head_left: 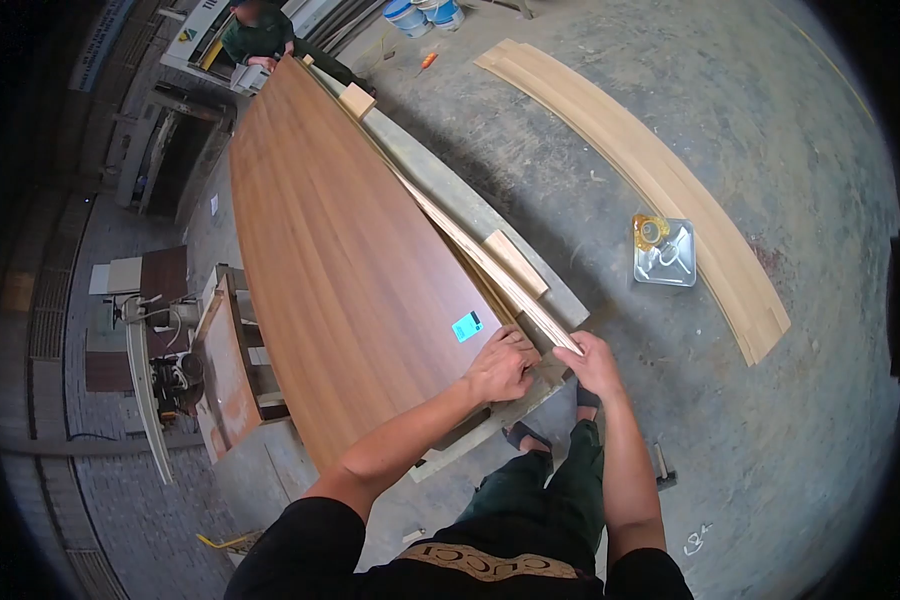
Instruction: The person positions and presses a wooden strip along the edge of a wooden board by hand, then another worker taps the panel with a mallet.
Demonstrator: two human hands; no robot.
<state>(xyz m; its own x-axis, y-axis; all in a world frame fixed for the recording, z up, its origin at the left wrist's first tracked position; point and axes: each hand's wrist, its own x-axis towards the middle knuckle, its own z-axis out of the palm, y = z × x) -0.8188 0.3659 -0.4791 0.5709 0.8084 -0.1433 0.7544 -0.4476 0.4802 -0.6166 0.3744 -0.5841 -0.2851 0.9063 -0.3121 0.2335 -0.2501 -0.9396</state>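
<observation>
A long brown wood-grain panel lies on a stack, with a turquoise label close to its near corner. My left hand is closed at that corner, its fingers curled over the panel's edge; what lies under the fingers is partly hidden. In my right hand is the near end of a long, thin wooden strip. The strip runs away along the panel's right side, and its far part sits close against the panel edge. Two short wood blocks rest on the grey board beside the strip.
Another person stands at the panel's far end, hands near it. Pale wooden boards lie on the floor at right, beside a clear plastic tub and yellow tape. A hammer lies near my feet. Machinery stands at left.
</observation>
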